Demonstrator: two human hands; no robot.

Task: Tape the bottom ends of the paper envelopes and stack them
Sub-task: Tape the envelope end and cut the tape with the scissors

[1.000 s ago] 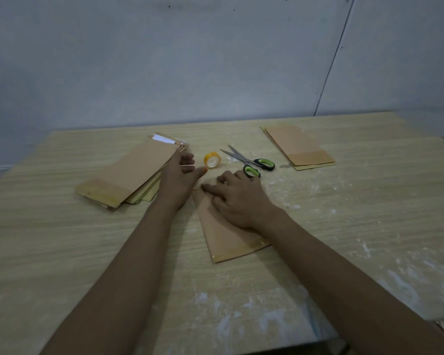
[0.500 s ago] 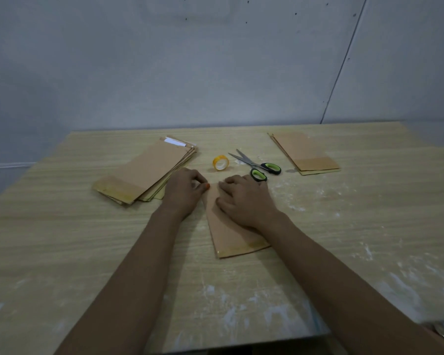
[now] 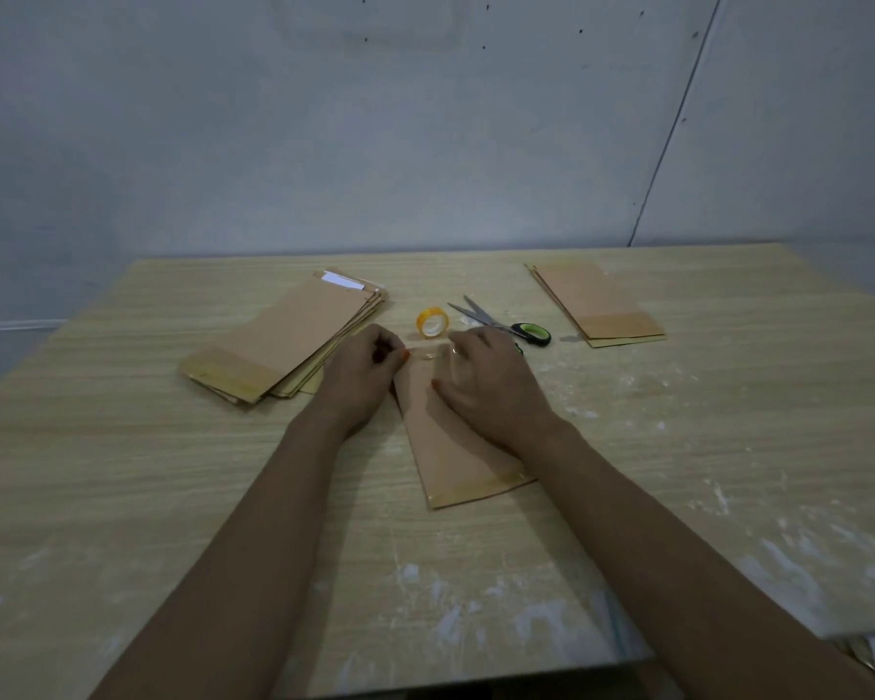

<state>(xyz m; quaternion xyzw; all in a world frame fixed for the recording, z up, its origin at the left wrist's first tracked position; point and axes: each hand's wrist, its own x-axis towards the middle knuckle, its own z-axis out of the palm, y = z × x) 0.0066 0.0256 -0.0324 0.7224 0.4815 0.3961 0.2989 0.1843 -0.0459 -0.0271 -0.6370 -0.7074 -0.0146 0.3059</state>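
Envelopes are what we are working on, and one brown envelope [image 3: 455,447] lies flat on the desk [image 3: 728,447] right in front of us. Our left hand [image 3: 362,378] has its grip closed small, pinching one end of a clear strip of tape [image 3: 428,350] at the far end of that envelope. Our right hand [image 3: 491,384] lies on the paper, fingers mostly flat, touching the other end of the strip. The near end already shows a shiny band of tape.

We think the job is somewhere in the middle. A big pile of envelopes [image 3: 284,341] sits just left of our hands, and a small pile [image 3: 599,308] sits well off to the right. We cannot tell which pile is finished and which one waits, since both show a darker band at one end.

The tape roll [image 3: 432,322] and the scissors [image 3: 501,323] lie just past our hands, near each other. So we guess this strip needs pressing flat, then this envelope goes on a pile, and more may follow.
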